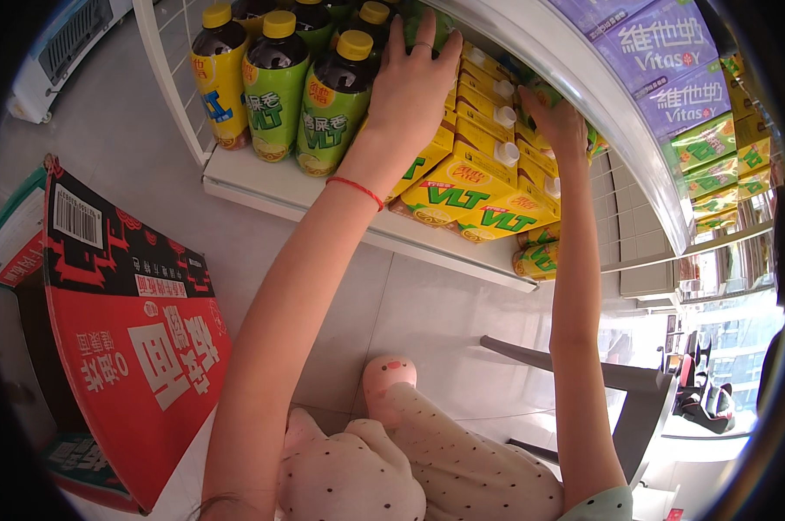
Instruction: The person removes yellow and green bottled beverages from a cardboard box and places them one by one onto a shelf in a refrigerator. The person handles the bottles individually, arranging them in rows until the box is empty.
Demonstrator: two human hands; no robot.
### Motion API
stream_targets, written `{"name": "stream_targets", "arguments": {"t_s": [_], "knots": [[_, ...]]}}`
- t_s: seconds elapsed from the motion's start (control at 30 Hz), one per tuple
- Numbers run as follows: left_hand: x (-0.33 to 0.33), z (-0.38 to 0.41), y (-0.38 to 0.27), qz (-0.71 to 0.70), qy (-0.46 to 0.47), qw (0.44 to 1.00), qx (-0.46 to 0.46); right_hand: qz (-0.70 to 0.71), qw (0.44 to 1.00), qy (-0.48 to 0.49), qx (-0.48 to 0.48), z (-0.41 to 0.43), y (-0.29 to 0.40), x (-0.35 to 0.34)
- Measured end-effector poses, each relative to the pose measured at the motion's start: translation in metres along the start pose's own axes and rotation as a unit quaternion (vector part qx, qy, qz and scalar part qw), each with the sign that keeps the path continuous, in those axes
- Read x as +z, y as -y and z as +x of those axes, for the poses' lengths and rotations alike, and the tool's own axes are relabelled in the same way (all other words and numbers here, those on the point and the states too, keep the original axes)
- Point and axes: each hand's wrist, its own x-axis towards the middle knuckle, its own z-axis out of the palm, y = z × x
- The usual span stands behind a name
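Observation:
My left hand (410, 84), with a ring and a red cord at the wrist, reaches over a low shelf (268, 195). Its fingers are spread over a green item (439, 29) at the back; whether they grip it is hidden. Beside it stand green VLT drink bottles (330, 117) with yellow caps. Yellow VLT lemon tea cartons (460, 185) with white caps fill the shelf between my arms. Farther right, my right hand (558, 124) reaches in under the shelf above, at a green and yellow package (543, 96). Its fingertips are partly hidden, so its grip is unclear.
A red and black cardboard box (132, 325) stands open on the floor at left. Purple Vitasoy packs (669, 45) sit on the upper shelf, whose pale edge (626, 98) curves above my right hand. Dark furniture legs (633, 404) stand at lower right.

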Motion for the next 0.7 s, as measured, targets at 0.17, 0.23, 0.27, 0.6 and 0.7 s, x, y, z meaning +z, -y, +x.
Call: {"name": "stream_targets", "arguments": {"t_s": [0.17, 0.23, 0.27, 0.6, 0.7], "knots": [[-0.005, 0.0, 0.01, -0.046, 0.002, 0.999, 0.026, 0.048, 0.999, 0.005, 0.02, -0.006, -0.001, 0.003], [-0.008, 0.002, 0.011, -0.048, 0.02, 0.999, 0.006, 0.079, 0.996, 0.049, 0.014, -0.005, -0.003, -0.001], [-0.01, 0.001, 0.011, -0.046, 0.028, 0.999, -0.006, 0.088, 0.994, 0.071, 0.013, -0.003, -0.004, -0.002], [-0.117, -0.067, -0.021, -0.103, 0.193, 0.975, 0.036, -0.001, 1.0, 0.013, 0.006, -0.097, 0.074, -0.072], [-0.193, -0.093, -0.035, -0.199, 0.279, 0.94, -0.008, 0.129, 0.97, 0.183, -0.093, -0.147, 0.116, -0.119]]}}
